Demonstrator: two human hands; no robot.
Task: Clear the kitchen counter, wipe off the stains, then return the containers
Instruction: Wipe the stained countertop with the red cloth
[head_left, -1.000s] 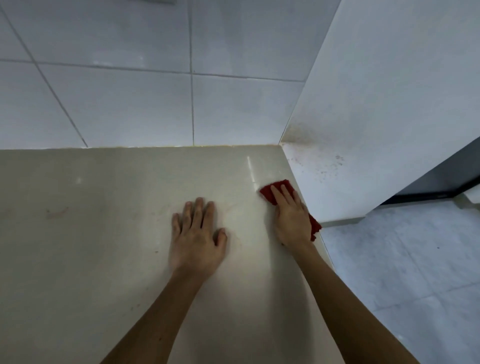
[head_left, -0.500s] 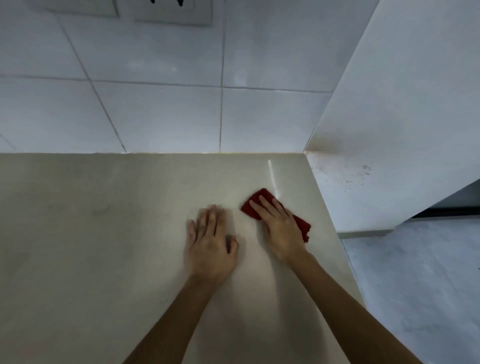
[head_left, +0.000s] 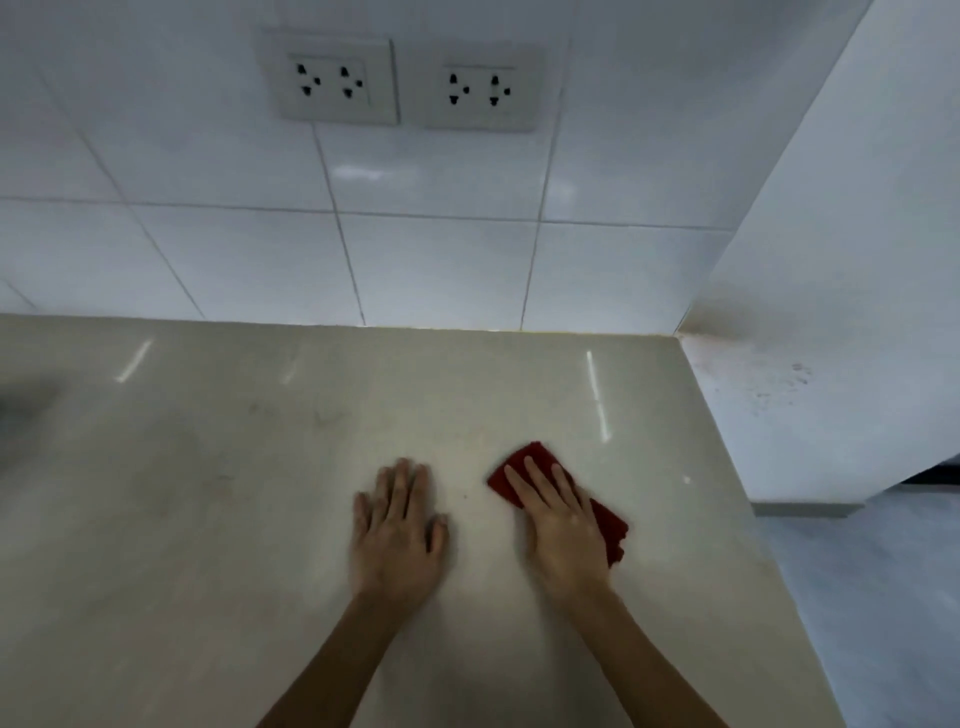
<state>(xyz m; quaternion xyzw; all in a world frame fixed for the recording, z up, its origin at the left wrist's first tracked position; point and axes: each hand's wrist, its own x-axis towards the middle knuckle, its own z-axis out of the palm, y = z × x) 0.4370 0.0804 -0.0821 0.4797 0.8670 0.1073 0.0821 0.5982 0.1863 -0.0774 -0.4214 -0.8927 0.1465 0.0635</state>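
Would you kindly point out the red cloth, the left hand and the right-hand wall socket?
red cloth (head_left: 609, 522), head view, exposed edge right of the hand.
left hand (head_left: 397, 535), head view, back of the hand.
right-hand wall socket (head_left: 480, 88), head view, faceplate centre.

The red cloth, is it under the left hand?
No, the red cloth lies under the right hand, which is pressed flat on it, while the left hand rests bare on the counter.
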